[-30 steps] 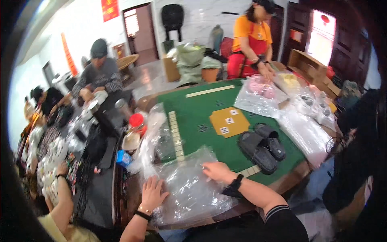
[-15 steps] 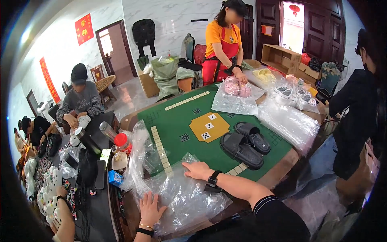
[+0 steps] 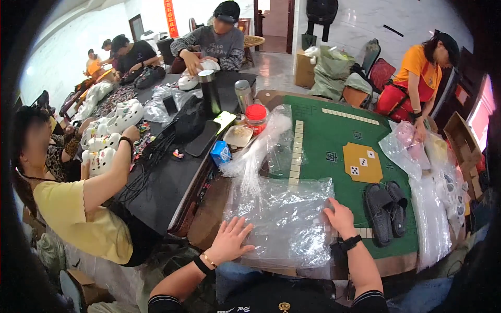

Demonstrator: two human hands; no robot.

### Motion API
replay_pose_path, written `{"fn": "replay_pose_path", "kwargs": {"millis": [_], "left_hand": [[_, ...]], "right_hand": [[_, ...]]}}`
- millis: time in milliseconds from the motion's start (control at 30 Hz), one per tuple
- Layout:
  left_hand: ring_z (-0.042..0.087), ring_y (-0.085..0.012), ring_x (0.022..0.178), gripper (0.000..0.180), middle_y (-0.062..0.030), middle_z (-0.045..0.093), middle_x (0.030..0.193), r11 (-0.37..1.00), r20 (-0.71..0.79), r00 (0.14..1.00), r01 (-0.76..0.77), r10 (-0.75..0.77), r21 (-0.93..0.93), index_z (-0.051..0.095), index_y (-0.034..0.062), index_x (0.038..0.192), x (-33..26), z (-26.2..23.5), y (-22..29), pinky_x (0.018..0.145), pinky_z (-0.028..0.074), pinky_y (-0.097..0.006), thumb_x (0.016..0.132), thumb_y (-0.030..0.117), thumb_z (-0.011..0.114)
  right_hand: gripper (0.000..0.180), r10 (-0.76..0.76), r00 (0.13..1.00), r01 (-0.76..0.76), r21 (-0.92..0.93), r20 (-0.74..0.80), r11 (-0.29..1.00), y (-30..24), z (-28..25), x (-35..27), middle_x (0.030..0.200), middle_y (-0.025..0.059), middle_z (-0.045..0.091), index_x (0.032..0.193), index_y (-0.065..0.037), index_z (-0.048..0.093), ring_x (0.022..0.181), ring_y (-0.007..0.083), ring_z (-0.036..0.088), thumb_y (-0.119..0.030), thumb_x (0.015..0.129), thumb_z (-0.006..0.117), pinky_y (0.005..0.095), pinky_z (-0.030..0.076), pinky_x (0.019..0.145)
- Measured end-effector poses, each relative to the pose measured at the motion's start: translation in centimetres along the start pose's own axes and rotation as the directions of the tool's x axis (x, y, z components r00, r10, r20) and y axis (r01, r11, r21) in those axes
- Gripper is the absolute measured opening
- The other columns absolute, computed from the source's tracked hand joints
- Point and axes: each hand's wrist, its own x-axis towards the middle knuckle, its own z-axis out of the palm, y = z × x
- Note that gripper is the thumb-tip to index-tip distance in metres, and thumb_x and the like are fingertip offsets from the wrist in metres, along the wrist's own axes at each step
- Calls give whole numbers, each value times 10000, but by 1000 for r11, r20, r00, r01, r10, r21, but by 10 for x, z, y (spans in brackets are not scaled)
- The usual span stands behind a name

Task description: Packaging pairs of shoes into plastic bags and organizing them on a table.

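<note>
Both hands press flat, fingers spread, on the clear plastic bag (image 3: 284, 219): left hand (image 3: 229, 241), right hand (image 3: 339, 216). Smoothing step; next probably needs the dark slippers (image 3: 386, 211) alongside.

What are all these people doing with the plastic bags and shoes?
The person wearing the camera presses a clear plastic bag flat on the green table, left hand on its near corner, right hand on its right edge. A pair of dark slippers lies just beside it, not yet bagged. Around the tables, other people handle white clogs and more bags.
</note>
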Motion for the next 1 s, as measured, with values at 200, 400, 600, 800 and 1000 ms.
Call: {"fn": "replay_pose_path", "kwargs": {"millis": [200,400,600,800,1000], "left_hand": [[283,-386,1402,709,-178,327,1511,999,-20,998,53,-53,-6,393,162,1446,-21,14,-5,1125,208,-554,892,582,530],[389,-412,1327,707,-228,396,1441,985,-57,997,36,-46,-171,415,84,1403,10,-37,-31,1083,307,-541,846,440,666],[486,-412,1218,672,-252,503,1321,973,-450,863,199,-230,-117,445,-37,1335,89,-114,-111,1024,402,-458,805,284,705],[470,-402,1232,831,-233,478,1358,852,-393,780,524,-487,-16,392,-13,1399,134,-119,-179,1009,409,-465,774,434,709],[539,-398,1147,938,-252,548,1247,748,-237,722,662,-650,-36,350,6,1431,146,-123,-199,951,455,-455,725,496,727]], "right_hand": [[495,-5,1000,5,71,-9,997,0,-2,-4,937,181,669,1294,-143,563,869,379,640,-394,870,614,470,505,742],[448,103,995,-103,144,10,984,1,-5,-4,803,155,639,1253,-137,604,763,341,627,-339,856,650,442,493,682],[445,168,986,-167,186,6,968,1,-9,-4,782,138,627,1244,-121,617,699,309,602,-300,841,671,413,473,641],[423,131,990,-118,198,-51,973,9,3,-3,699,121,615,1206,-105,640,632,296,596,-271,820,690,412,470,591],[410,117,991,-102,212,-60,972,4,-3,-5,704,125,615,1189,-83,644,610,276,586,-194,799,706,391,469,568]]}}
